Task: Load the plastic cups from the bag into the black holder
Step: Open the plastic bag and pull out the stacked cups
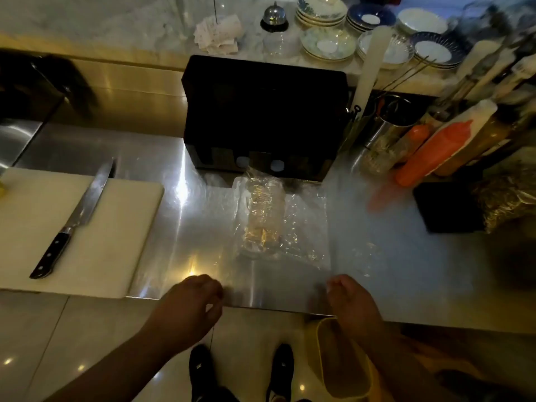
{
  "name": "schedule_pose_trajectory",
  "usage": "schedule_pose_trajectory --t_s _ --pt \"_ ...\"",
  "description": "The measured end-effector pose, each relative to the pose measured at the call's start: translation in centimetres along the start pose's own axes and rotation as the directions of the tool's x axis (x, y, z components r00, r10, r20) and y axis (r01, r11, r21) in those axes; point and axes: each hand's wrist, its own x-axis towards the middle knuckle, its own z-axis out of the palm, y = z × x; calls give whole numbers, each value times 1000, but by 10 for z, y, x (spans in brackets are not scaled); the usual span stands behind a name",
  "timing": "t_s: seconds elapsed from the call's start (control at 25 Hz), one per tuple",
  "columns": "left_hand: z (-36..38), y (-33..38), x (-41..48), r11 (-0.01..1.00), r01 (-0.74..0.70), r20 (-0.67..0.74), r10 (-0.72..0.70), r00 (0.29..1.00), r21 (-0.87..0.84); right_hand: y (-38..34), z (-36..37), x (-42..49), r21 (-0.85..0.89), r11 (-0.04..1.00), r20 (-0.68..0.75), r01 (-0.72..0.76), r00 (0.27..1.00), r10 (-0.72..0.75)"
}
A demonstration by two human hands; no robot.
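A stack of clear plastic cups [264,210] lies on its side inside a clear plastic bag [304,227] on the steel counter, its far end touching the black holder [261,111]. The holder is a tall black box at the counter's back, with two round white spots low on its front. My left hand [194,300] hovers at the counter's near edge, fingers curled, holding nothing. My right hand [348,297] is level with it to the right, fingers loosely curled and empty. Both hands are apart from the bag, a short way in front of it.
A white cutting board [95,227] with a black-handled knife [75,219] lies at the left. Orange squeeze bottles [435,152] and metal containers crowd the right. Stacked plates [327,42], a bell [274,17] and receipts sit on the back shelf. A dark block [446,207] stands at the right.
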Motion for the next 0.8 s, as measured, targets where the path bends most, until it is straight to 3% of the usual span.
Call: schedule_pose_trajectory --t_s 0.08,0.16,0.32,0.48,0.64,0.72,0.8 --pt "4 27 30 989 -118 -17 120 993 85 -5 -8 23 126 990 -108 -55 992 69" --pt "6 60 64 977 -179 -19 182 983 113 -15 -15 47 205 973 -107 -107 986 131" --pt "24 103 107 983 -166 -21 169 985 78 -15 -9 87 226 950 4 -215 976 219" --pt "30 133 134 995 -102 36 102 994 -3 -36 -12 108 507 775 220 -378 926 307" --pt "4 135 135 997 -77 54 78 995 -4 -76 -12 95 614 705 308 -354 930 199" --pt "-15 127 125 999 -36 -28 36 999 -8 -107 -11 84 660 682 353 -317 931 91" --pt "-38 109 113 999 -12 -206 5 979 -33 -146 -5 74 678 675 384 -293 923 15"
